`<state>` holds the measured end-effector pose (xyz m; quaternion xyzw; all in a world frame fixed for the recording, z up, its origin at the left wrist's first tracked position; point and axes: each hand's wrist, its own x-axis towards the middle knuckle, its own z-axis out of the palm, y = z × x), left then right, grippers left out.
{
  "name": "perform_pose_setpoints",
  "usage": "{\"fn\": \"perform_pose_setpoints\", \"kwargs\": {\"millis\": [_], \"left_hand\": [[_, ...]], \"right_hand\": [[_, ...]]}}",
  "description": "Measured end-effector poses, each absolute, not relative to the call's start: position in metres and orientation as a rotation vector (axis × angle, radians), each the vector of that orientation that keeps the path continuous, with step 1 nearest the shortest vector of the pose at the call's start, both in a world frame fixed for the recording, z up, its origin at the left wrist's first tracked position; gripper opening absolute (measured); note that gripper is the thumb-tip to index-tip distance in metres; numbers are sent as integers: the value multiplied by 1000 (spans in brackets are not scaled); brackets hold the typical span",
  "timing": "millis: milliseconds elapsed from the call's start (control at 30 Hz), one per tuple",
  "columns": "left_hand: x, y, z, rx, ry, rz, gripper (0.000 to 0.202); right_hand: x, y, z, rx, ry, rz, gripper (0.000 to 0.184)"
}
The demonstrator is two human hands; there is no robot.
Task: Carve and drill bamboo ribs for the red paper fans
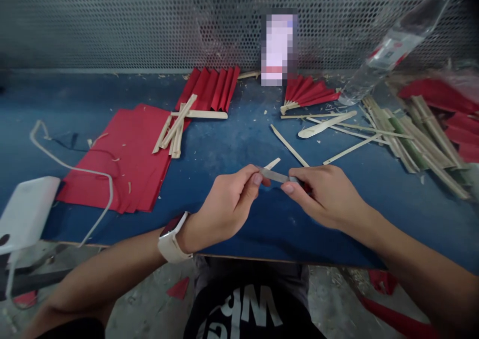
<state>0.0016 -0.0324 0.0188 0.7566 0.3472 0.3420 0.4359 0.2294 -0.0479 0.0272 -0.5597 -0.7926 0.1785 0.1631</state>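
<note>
My right hand is closed around a craft knife, its handle mostly hidden in the fingers. The knife's grey blade points left, and its tip meets the fingers of my left hand. That hand is closed in a pinch on a thin bamboo strip, whose pale end sticks out beyond the fingertips; the rest of it is hidden. Just beyond both hands, a loose bamboo stick lies slanted on the blue table.
Red paper sheets lie left, with crossed bamboo sticks at their edge. Pleated red paper and a small red fan lie at the back. A water bottle, split bamboo and a white power bank with cable flank them.
</note>
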Motion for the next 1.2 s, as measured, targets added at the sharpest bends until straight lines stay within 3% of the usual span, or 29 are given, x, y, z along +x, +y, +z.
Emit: {"fn": "perform_pose_setpoints", "kwargs": {"millis": [367,600,1200], "left_hand": [[1,-33,19,1852,869,811,37],[1,-33,26,1907,836,808,25],[2,-32,31,1919,807,751,32]], "right_hand": [[229,-48,28,-1616,-2259,545,90],[229,-48,28,-1586,-2248,578,88],[226,-52,28,-1564,-2236,596,87]]}}
